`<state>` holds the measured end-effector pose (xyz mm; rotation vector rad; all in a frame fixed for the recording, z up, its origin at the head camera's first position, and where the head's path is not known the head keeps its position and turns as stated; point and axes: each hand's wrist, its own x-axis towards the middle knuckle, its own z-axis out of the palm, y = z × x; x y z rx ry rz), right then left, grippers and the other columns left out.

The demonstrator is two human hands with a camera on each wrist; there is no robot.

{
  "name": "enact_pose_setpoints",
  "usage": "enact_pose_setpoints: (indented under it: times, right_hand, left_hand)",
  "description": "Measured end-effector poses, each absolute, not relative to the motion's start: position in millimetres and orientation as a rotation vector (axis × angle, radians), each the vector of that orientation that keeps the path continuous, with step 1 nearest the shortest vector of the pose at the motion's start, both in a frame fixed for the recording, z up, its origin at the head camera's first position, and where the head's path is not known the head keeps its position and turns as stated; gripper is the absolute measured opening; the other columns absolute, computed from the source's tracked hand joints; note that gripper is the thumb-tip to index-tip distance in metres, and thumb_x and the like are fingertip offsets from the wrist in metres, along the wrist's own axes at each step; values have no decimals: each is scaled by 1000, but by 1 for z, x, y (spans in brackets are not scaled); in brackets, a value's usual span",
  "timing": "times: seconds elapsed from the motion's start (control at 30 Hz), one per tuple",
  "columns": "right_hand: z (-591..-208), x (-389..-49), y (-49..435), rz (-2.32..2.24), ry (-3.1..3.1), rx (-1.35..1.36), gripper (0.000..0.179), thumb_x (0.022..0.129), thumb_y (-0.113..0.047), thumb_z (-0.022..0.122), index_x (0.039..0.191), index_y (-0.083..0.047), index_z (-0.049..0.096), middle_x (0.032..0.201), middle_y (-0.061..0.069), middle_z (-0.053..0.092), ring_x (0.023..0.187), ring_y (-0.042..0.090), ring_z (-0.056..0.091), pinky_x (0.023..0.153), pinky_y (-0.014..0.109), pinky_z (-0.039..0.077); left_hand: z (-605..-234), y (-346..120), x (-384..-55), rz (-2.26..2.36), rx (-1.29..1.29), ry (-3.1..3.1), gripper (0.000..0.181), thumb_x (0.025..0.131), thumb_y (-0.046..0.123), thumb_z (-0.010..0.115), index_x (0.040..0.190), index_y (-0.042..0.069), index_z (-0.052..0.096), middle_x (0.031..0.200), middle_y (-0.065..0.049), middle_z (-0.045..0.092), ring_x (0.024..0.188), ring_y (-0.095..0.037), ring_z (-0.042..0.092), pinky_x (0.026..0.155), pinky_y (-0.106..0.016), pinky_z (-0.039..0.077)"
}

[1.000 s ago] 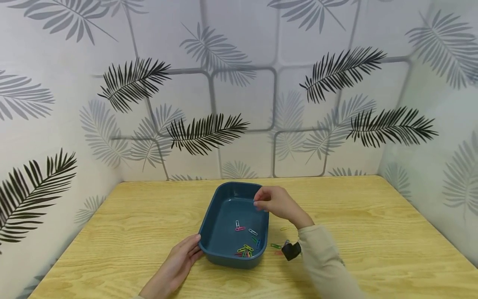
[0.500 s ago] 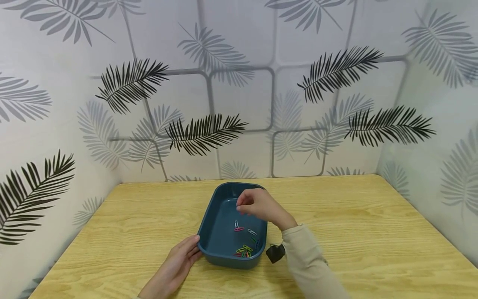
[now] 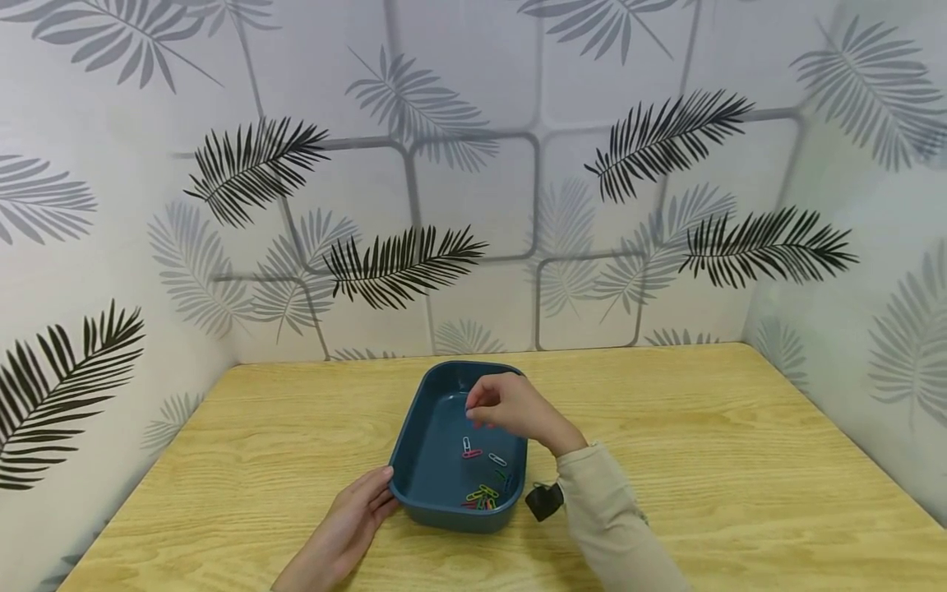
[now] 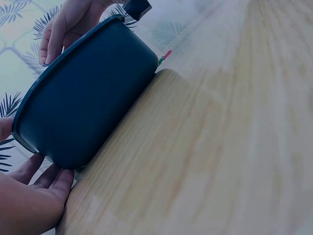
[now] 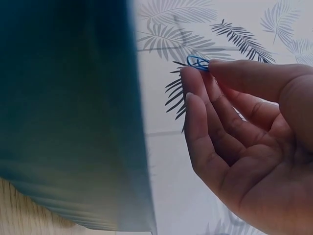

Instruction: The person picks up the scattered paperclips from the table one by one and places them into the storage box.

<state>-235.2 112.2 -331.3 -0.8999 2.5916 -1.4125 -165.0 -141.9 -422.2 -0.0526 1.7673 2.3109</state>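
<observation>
A dark blue rectangular tray (image 3: 422,469) lies on the table with several coloured paper clips (image 3: 484,495) at its near end. White and pink clips (image 3: 471,453) lie further up its floor. My left hand (image 3: 351,522) holds the tray's near left corner; in the left wrist view its thumb (image 4: 5,128) is at the rim and its fingers (image 4: 51,177) are against the outer wall, low down. Above the tray's right half, my right hand (image 3: 514,409) pinches a blue paper clip (image 5: 198,62) between thumb and fingertips.
The wooden table (image 3: 703,460) reaches to a leaf-patterned wall covering (image 3: 473,247) at the back and sides. A black block (image 3: 544,501) sits at the right wrist. Red and green clips (image 4: 165,57) show beyond the tray in the left wrist view.
My right hand has moved left from the tray's right rim to over its inside, then stayed nearly still. Clips on the table right of the tray are now hidden by the arm. The left hand stays put.
</observation>
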Motion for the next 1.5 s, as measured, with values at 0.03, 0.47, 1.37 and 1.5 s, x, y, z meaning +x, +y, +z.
enact_pose_setpoints:
  times: [0.03,0.47,1.37,1.5]
  right_hand:
    - [-331,-235,112,-1413,2587,-906,4,90,-2,67,92,0,65,77,4,66,67,13,62,65,37,56]
    - [-332,-235,111,-1389,2581,-947,8,91,-4,66,96,2,65,80,3,67,69,12,62,67,39,55]
    - [-335,-233,129,-1233,2705,-1011,12,94,-9,63,103,-1,66,87,3,68,78,19,66,68,28,51]
    - [-335,-233,139,-1274,2739,-984,11,95,-8,62,102,-1,66,92,9,69,81,27,67,69,29,54]
  left_hand:
    - [-423,-142,-165,2313,-53,1770,60,100,30,55,139,-12,35,136,-20,45,115,-20,51,100,-36,41]
    - [-423,-143,-164,2304,-31,1761,62,100,30,55,140,-12,34,136,-20,45,115,-18,51,101,-35,41]
    - [-421,-142,-164,2312,-45,1752,60,101,29,53,141,-11,33,135,-17,46,116,-18,50,100,-34,41]
    - [-422,-143,-165,2318,-45,1761,58,101,28,53,139,-11,35,131,-15,50,114,-17,52,98,-33,42]
